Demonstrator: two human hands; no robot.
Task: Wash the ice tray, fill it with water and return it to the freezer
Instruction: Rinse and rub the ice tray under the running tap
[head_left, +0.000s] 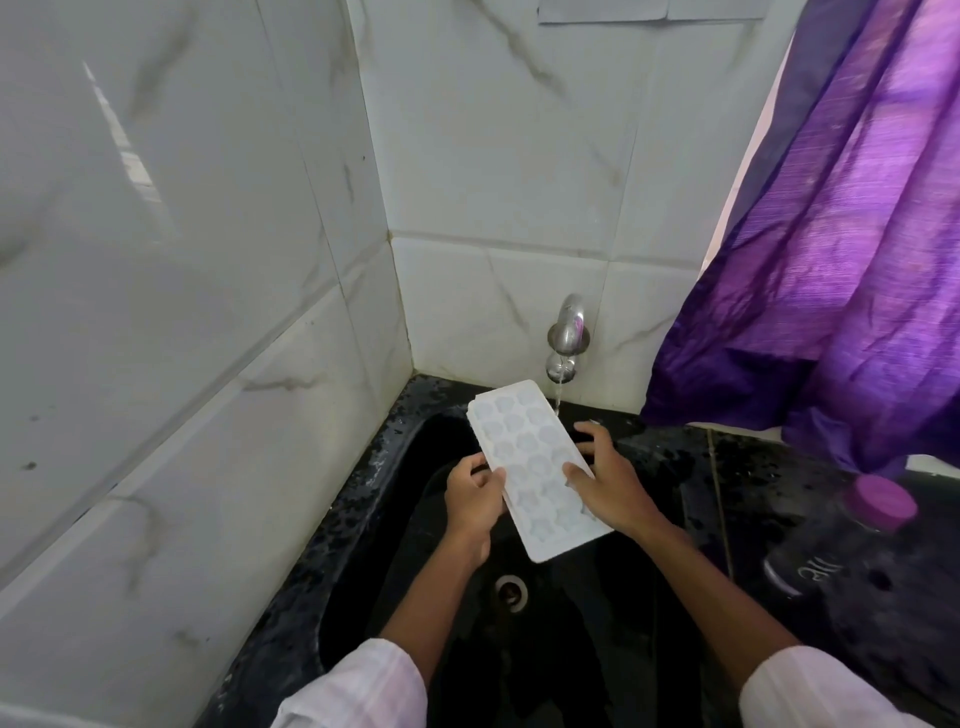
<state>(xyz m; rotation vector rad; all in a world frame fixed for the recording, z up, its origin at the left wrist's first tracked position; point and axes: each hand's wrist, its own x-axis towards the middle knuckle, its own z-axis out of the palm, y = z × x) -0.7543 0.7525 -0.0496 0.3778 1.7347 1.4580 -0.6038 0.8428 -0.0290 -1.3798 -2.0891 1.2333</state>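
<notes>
The work is at the washing stage, as I judge it: the ice tray (524, 447) is held cavity side up over the black sink (395, 545), above and beyond the drain (511, 590), with its far end angled toward the tap (569, 332) on the tiled back wall. The left grip (472, 499) has its thumb on the tray's left long edge and its fingers curled underneath. The right grip (602, 483) clasps the right long edge the same way, thumb on top, fingers spread down the side. The tap is running, and its thin stream of water (558, 397) falls just beside the tray's far right corner; I cannot tell whether it lands in any cavity. The next move seems to call for sliding the tray to the right under the stream, keeping it level enough to flood each cavity, then tipping it to drain. On the dark tabletop (691, 467) near its right edge a dark bottle (857, 571) lies with a purple cap (880, 501); pale curved lettering shows on it but is too blurred to read. The tray bears no visible brand.
</notes>
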